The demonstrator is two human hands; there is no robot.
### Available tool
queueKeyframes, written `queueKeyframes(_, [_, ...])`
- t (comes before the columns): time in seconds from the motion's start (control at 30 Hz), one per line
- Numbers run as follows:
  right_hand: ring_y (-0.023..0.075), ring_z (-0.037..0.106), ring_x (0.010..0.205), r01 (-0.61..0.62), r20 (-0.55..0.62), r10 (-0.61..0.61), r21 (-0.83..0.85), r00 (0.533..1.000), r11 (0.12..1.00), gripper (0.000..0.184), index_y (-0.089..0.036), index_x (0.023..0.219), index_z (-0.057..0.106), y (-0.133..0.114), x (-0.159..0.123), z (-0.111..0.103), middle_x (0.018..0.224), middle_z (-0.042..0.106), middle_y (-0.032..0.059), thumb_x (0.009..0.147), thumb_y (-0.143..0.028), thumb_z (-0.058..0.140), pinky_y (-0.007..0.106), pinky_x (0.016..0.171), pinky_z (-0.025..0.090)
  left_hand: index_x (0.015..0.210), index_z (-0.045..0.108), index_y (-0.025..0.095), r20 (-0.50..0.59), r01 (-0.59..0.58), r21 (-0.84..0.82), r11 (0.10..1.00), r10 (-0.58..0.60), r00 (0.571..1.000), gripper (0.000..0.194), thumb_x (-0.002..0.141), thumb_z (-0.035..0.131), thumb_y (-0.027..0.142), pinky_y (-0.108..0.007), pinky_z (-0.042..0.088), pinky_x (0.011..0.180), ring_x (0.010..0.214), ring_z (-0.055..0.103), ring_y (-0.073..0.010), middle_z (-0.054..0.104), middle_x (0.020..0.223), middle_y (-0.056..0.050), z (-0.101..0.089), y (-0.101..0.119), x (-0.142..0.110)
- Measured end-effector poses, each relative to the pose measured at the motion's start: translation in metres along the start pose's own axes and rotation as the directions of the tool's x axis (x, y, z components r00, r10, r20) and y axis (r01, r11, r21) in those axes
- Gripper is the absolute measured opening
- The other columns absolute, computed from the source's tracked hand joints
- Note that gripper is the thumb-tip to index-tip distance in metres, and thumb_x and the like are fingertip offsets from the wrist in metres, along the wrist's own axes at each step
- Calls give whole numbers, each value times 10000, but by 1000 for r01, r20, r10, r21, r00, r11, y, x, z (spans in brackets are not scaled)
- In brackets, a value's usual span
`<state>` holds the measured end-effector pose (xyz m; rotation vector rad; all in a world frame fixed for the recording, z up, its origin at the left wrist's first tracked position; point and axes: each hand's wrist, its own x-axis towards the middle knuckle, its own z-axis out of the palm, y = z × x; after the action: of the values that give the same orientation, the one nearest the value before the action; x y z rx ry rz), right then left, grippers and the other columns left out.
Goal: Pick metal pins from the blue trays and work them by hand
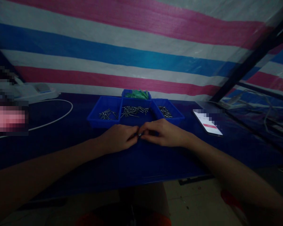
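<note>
Above the blue table (136, 169), my left hand (119, 137) and my right hand (165, 133) meet at the fingertips. Both are closed in a pinch around a small shiny metal part (139, 134); most of it is hidden by the fingers, so its exact kind does not show. Just beyond my hands are blue plastic bins. Thin metal pin-like pieces lie in the left bin (91, 117), more pieces (132, 110) are heaped in the middle, and others lie in the right bin (179, 115).
Behind the middle bin, a small blue bin (124, 93) holds green plastic (138, 94). A lit phone (208, 124) lies to the right. On the left are a white device (41, 91) and a white cable (69, 110). Striped sheeting (141, 59) hangs behind the table.
</note>
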<state>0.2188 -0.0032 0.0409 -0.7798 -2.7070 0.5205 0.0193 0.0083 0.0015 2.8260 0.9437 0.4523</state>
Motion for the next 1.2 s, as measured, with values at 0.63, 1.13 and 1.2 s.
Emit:
queueKeyframes(0.63, [126, 549, 680, -107, -46, 97, -338, 994, 935, 179, -136, 929, 560, 7, -8, -21, 790, 606, 50, 839, -192, 417, 253, 618, 368, 803, 573, 181, -283, 18, 331, 943, 81, 956, 212, 874, 402, 285, -219, 329, 494, 584, 573, -100, 608, 659, 23, -3, 3, -5])
queueKeyframes(1.13, [123, 535, 767, -11, 16, 14, -184, 1000, 983, 129, -148, 898, 562, 9, -6, -18, 845, 580, 32, 815, -207, 483, 247, 717, 379, 793, 537, 177, -225, 108, 347, 932, -29, 974, 185, 871, 399, 272, -228, 293, 459, 592, 610, -131, 638, 684, 8, -2, 4, -4])
queueKeyframes(1.2, [116, 538, 768, 7, 26, -3, -167, 1000, 986, 124, -145, 890, 571, 9, -7, -19, 839, 585, 25, 811, -198, 491, 236, 717, 382, 810, 540, 179, -208, 119, 354, 928, -46, 977, 194, 876, 390, 282, -233, 287, 452, 589, 615, -143, 646, 691, 0, -2, 4, -4])
